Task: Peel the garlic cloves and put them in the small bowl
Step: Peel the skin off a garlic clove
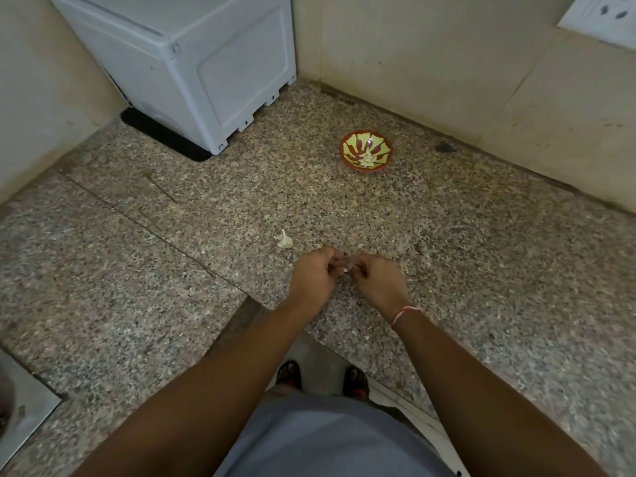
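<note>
So both hands are curled tight, left hand (pixel 315 273) and right hand (pixel 377 278) pinching one garlic clove (pixel 345 269) between them, arms stretched out over the surface (pixel 137 270).

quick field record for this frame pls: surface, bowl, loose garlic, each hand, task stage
surface: speckled granite counter, wall corner behind
bowl: small red and green bowl, far right of centre, pale peeled cloves inside
loose garlic: partial garlic bulb on the counter, just beyond the left hand, untouched
left hand: left hand, fingers curled, pinching a small pale clove
right hand: right hand, fingers curled on the same clove; thread band on wrist
other: white appliance, back left
task stage: peeling under way; this clove not yet in the bowl
</note>
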